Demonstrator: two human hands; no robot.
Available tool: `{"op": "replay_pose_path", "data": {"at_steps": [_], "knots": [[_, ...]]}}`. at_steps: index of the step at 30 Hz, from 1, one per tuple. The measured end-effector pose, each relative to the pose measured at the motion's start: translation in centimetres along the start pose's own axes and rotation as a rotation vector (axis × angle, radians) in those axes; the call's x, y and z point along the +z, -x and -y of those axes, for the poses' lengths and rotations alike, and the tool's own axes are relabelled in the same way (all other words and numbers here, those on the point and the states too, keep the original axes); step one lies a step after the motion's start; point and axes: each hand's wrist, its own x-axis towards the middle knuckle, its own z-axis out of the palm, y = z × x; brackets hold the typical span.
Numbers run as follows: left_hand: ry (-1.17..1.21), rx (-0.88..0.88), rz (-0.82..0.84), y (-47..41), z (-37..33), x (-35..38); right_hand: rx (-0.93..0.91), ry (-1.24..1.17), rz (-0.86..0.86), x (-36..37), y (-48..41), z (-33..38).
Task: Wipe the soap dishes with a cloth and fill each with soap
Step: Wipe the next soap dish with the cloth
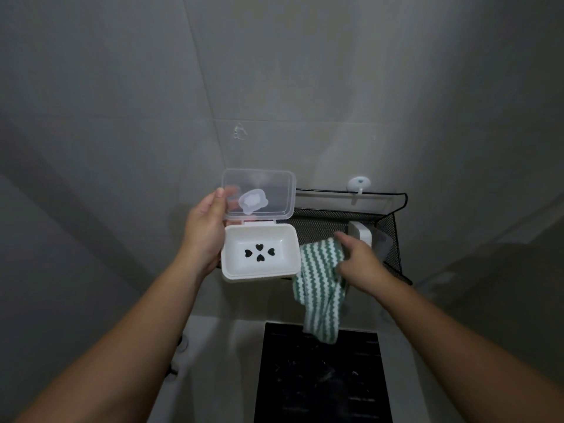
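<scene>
Facing grey tiled wall (pixel 122 87) | black mesh shelf (pixel 320 222) | striped cloth (pixel 320 288) hanging

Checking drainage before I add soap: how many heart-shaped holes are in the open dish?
4 holes in the floor of the soap dish held by the left hand: top, left, right, bottom. None seems hidden.

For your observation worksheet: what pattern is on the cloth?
The cloth has green-and-white wavy stripes; head view.

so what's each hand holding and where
The left hand grips the open soap dish by its left side; the right hand holds the striped cloth near its top.
</scene>
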Motion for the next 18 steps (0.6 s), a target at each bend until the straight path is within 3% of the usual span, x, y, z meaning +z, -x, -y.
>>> {"op": "replay_pose_path", "data": {"at_steps": [3, 7, 11, 14, 18], "knots": [[-0.002, -0.018, 0.017, 0.1, 0.6, 0.2, 0.013, 0.347, 0.131, -0.2, 0.3, -0.8], [0.025, -0.034, 0.021, 0.0, 1.0, 0.3, -0.036, 0.406, 0.066, -0.8, 0.5, -0.5], [0.023, -0.038, 0.047, 0.0, 1.0, 0.8, -0.083, -0.053, -0.054, -1.5, 0.3, 2.8], [0.028, -0.036, 0.06, 0.1, 0.9, 0.5, -0.083, -0.357, 0.013, -1.2, 0.0, 6.3], [0.066, -0.017, 0.034, 0.6, 0.4, -1.4, -0.075, -0.534, 0.183, 1.2, -0.2, 10.4]]}}
